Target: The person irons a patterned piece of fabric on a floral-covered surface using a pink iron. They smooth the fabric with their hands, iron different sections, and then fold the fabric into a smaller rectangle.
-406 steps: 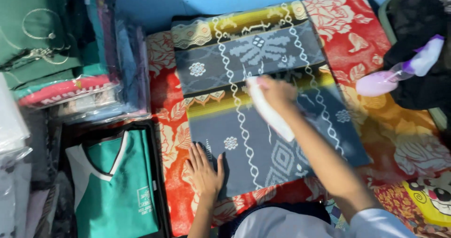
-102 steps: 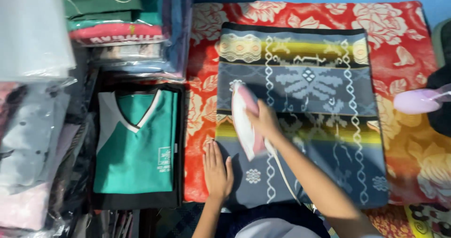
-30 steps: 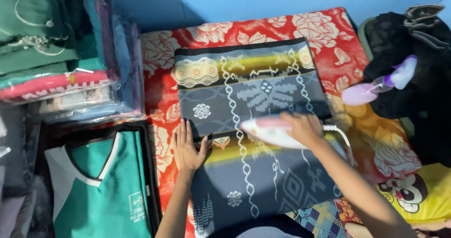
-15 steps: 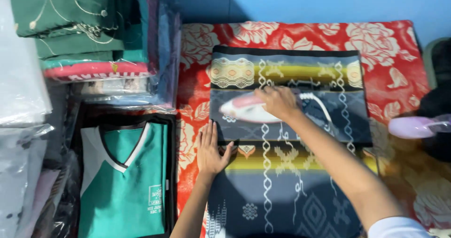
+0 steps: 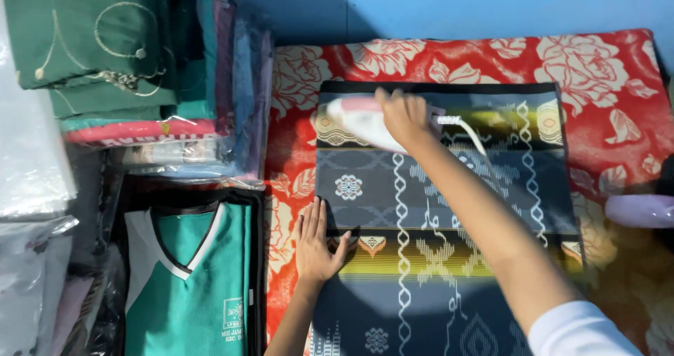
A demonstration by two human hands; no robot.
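Note:
A dark patterned cloth with yellow bands and white motifs lies flat on a red floral blanket. My right hand grips the handle of a white and pink clothes iron, which rests on the cloth's far left corner, its white cord trailing right. My left hand lies flat, fingers spread, on the cloth's left edge nearer to me.
A green jersey with white collar lies in a dark tray at the left. Behind it stands a stack of folded, plastic-wrapped garments. A lilac spray bottle lies at the right edge. A blue wall bounds the far side.
My right hand has slid the iron from the cloth's middle toward its far left corner. My left hand stays pressed on the left edge.

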